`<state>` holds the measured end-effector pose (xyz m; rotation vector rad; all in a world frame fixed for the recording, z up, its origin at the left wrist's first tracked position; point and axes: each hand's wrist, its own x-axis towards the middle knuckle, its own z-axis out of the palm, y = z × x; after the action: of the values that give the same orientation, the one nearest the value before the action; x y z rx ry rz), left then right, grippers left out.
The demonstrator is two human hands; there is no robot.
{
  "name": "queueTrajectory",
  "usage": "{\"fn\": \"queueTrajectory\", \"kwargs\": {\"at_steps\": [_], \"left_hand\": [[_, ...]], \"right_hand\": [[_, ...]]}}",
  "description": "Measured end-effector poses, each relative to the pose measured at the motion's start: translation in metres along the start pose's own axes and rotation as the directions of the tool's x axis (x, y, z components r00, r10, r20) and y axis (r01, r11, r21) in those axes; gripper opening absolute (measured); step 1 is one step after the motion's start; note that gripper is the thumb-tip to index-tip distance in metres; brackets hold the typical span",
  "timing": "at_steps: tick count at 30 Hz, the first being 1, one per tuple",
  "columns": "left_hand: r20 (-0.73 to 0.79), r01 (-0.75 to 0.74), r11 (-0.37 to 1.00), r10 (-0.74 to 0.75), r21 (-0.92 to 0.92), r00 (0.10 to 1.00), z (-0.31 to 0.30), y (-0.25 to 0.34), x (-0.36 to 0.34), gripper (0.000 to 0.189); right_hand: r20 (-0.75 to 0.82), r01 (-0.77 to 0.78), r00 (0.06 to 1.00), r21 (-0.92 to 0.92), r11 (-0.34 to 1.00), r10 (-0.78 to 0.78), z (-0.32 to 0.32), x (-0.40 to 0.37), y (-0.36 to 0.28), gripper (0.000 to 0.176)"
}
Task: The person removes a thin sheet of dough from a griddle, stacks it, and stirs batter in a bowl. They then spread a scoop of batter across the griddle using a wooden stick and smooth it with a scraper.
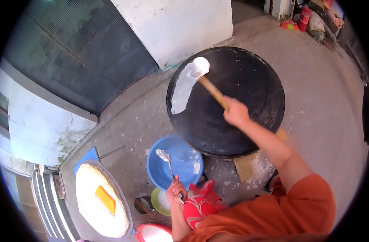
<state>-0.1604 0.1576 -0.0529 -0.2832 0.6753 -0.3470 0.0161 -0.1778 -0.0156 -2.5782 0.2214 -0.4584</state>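
Note:
My right hand (236,112) is closed around the wooden handle of a batter spreader (212,90), reaching over a large round black griddle (241,97). The spreader's head is at the griddle's far left, by a white lump of batter (201,65). From there a curved strip of pale batter (182,90) runs down the left edge. My left hand (176,190) grips a metal spoon (167,160), its bowl smeared with white, above a blue basin (156,173). White residue clings to the basin's inside.
At the left, an orange scraper (106,200) lies on a pale round stack (89,193). Near my left hand are a green bowl (156,201), a small dark bowl with chopsticks (144,205) and a red-rimmed container (142,232). A fire extinguisher (304,19) stands far right.

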Motion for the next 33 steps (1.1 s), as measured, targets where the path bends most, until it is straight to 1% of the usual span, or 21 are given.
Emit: {"fn": "queueTrajectory", "kwargs": {"at_steps": [2, 3, 4, 6, 8, 10, 12, 14, 15, 16, 18, 20, 21, 22, 24, 25, 26, 28, 30, 31, 33], "left_hand": [[-0.026, -0.027, 0.999, 0.028, 0.024, 0.999, 0.000, 0.000, 0.001, 0.029], [-0.037, -0.027, 0.999, 0.028, 0.028, 0.999, 0.000, -0.001, 0.000, 0.029], [-0.053, -0.034, 0.999, 0.036, 0.039, 0.998, 0.003, -0.004, -0.001, 0.029], [-0.066, -0.043, 0.998, 0.046, 0.054, 0.997, 0.005, -0.004, -0.004, 0.029], [-0.045, -0.009, 1.000, 0.010, 0.018, 0.999, 0.003, -0.002, -0.003, 0.029], [-0.025, -0.003, 1.000, 0.004, 0.023, 1.000, -0.002, 0.003, 0.001, 0.028], [-0.018, -0.011, 0.999, 0.011, 0.031, 1.000, -0.001, 0.002, 0.003, 0.028], [-0.056, -0.028, 0.999, 0.030, 0.045, 0.998, 0.004, -0.005, 0.000, 0.028], [-0.067, -0.032, 0.998, 0.035, 0.048, 0.997, 0.005, -0.006, -0.002, 0.028], [-0.079, -0.040, 0.998, 0.044, 0.051, 0.996, 0.006, -0.007, -0.006, 0.028], [-0.072, -0.026, 0.998, 0.030, 0.051, 0.997, 0.008, -0.007, -0.002, 0.027], [-0.054, -0.047, 0.998, 0.049, 0.051, 0.997, 0.004, -0.001, 0.001, 0.027], [-0.058, -0.050, 0.997, 0.053, 0.053, 0.997, 0.005, -0.002, 0.002, 0.027], [-0.059, -0.047, 0.997, 0.051, 0.055, 0.997, 0.007, -0.004, 0.003, 0.027], [-0.078, -0.075, 0.993, 0.082, 0.087, 0.994, 0.009, -0.008, 0.001, 0.027], [-0.086, -0.074, 0.993, 0.082, 0.091, 0.993, 0.008, -0.008, 0.000, 0.027], [-0.105, -0.074, 0.994, 0.083, 0.085, 0.991, 0.008, -0.008, -0.001, 0.027], [-0.117, -0.061, 0.995, 0.071, 0.083, 0.991, 0.009, -0.005, 0.001, 0.027], [-0.091, -0.086, 0.993, 0.093, 0.075, 0.992, 0.002, 0.002, 0.004, 0.027], [-0.109, -0.104, 0.991, 0.114, 0.088, 0.988, 0.005, -0.002, 0.005, 0.026], [-0.114, -0.105, 0.990, 0.115, 0.095, 0.987, 0.008, -0.006, 0.004, 0.027]], "right_hand": [[0.159, 0.175, 0.974, -0.062, 0.983, -0.164, -0.004, -0.013, -0.007, 0.045], [0.120, 0.209, 0.976, -0.255, 0.944, -0.184, -0.001, 0.001, 0.007, 0.047], [0.093, 0.116, 0.992, -0.365, 0.924, -0.088, -0.003, 0.022, 0.021, 0.048], [0.050, 0.016, 0.999, -0.320, 0.947, 0.000, -0.019, 0.047, 0.044, 0.048], [0.070, -0.155, 0.983, -0.153, 0.976, 0.167, -0.018, 0.039, 0.035, 0.047], [0.081, -0.185, 0.979, -0.001, 0.983, 0.184, -0.009, 0.018, 0.004, 0.043], [0.097, 0.071, 0.993, -0.052, 0.996, -0.066, 0.006, 0.017, -0.014, 0.036], [0.110, 0.119, 0.990, -0.364, 0.924, -0.085, 0.012, 0.053, 0.002, 0.032], [-0.016, 0.070, 0.996, -0.455, 0.888, -0.086, 0.020, 0.068, 0.028, 0.030], [0.014, 0.006, 1.000, -0.403, 0.915, 0.000, 0.003, 0.070, 0.035, 0.036], [0.028, -0.088, 0.995, -0.254, 0.963, 0.098, -0.018, 0.045, 0.029, 0.044], [0.025, -0.114, 0.993, -0.123, 0.986, 0.118, -0.010, 0.007, 0.022, 0.051], [0.100, 0.029, 0.995, -0.075, 0.997, -0.022, -0.018, -0.012, 0.009, 0.053], [0.186, 0.151, 0.972, -0.043, 0.988, -0.141, -0.019, -0.020, 0.005, 0.054], [0.139, 0.098, 0.989, -0.316, 0.944, -0.056, -0.014, 0.007, 0.031, 0.053], [0.034, -0.010, 0.999, -0.407, 0.913, 0.027, -0.018, 0.025, 0.049, 0.052], [0.040, -0.090, 0.993, -0.349, 0.933, 0.110, -0.028, 0.040, 0.067, 0.050], [0.019, -0.202, 0.977, -0.257, 0.945, 0.214, -0.039, 0.036, 0.063, 0.050], [0.028, -0.282, 0.958, -0.103, 0.954, 0.286, -0.029, 0.019, 0.035, 0.052], [0.021, -0.221, 0.975, -0.025, 0.975, 0.222, -0.022, 0.012, 0.019, 0.052], [0.092, -0.068, 0.992, -0.213, 0.975, 0.089, 0.001, 0.029, 0.013, 0.051]]}}
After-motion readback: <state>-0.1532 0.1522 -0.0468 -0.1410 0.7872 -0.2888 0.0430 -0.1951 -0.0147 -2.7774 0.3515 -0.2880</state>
